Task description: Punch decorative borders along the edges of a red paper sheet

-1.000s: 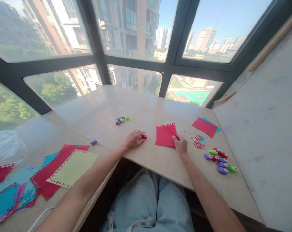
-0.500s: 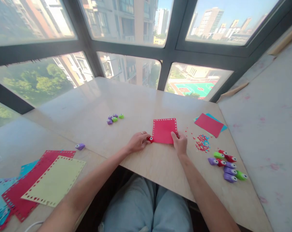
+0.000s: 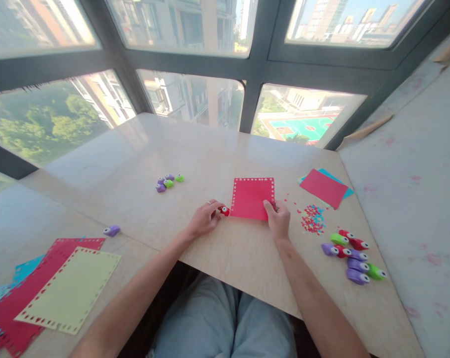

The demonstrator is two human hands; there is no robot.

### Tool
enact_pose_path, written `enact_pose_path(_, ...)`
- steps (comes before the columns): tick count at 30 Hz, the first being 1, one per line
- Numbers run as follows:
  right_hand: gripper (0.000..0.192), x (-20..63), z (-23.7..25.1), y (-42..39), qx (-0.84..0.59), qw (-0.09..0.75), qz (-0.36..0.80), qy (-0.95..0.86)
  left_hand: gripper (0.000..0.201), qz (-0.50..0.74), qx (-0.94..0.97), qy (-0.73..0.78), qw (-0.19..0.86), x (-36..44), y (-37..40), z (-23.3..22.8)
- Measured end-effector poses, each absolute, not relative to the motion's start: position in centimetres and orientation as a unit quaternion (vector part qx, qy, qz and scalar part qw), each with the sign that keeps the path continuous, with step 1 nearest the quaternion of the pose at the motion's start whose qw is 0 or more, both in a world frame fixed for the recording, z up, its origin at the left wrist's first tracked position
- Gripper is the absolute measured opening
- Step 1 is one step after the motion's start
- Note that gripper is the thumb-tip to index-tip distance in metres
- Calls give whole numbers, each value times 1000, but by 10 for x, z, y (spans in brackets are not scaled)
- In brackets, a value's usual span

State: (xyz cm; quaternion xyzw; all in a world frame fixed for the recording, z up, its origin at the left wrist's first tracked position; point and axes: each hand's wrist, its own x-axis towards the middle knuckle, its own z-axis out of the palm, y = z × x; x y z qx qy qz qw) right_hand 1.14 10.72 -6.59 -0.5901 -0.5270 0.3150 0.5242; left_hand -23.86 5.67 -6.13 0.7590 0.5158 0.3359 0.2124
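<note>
Near the front of the bench (image 3: pixel 254 248), holding a red craft punch (image 3: pixel 225 211) in the left hand (image 3: pixel 204 219), with grip closed around it, touching or just beside the lower left corner of the red card (image 3: pixel 251 199). Pinching the card's right edge in the right hand (image 3: pixel 279 220), thumb above. Possibly tearing this corner, if twisting the card during a squeeze. Compared with one second ago, brought the punch across a clear gap. Farther back, purple and green craft punches (image 3: pixel 168 183).

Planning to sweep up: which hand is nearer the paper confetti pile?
Right. The right hand is just left of the confetti pile; the left hand is farther left, past the punched red sheet.
</note>
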Motion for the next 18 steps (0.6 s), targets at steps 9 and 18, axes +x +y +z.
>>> enact_pose_path(9, 32, 13, -65, 105, -592, 523, 303, -533, 25, 333, 758, 519, 214, -238, 55, -60)
enact_pose_path(18, 32, 13, -69, 106, -587, 516, 314, -538, 24, 327, 765, 515, 208, -236, 54, -59)
